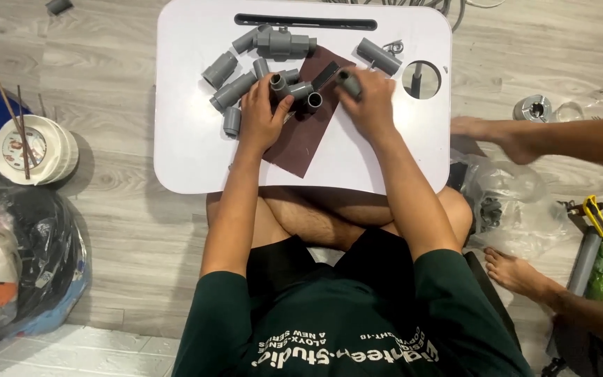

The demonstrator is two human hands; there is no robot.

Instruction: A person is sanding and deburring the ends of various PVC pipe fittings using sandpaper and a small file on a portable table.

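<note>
On a small white lap table (197,153) lies a dark brown sheet of sandpaper (301,143). My left hand (261,117) rests on it and grips a grey pipe fitting (294,89) with several open sockets. My right hand (370,105) holds a short grey pipe piece (349,82) over the sheet's upper right corner. Several other grey pipe pieces and couplings (232,91) lie scattered across the table's far half, among them a larger valve-like fitting (284,43) and a short tube (378,56).
Two bare feet of another person (483,129) (518,274) reach in from the right, near clear plastic bags (518,202). A stack of bowls with chopsticks (33,148) and full rubbish bags (22,265) sit at the left. A grey pipe (584,262) and yellow tool (597,215) lie at the right.
</note>
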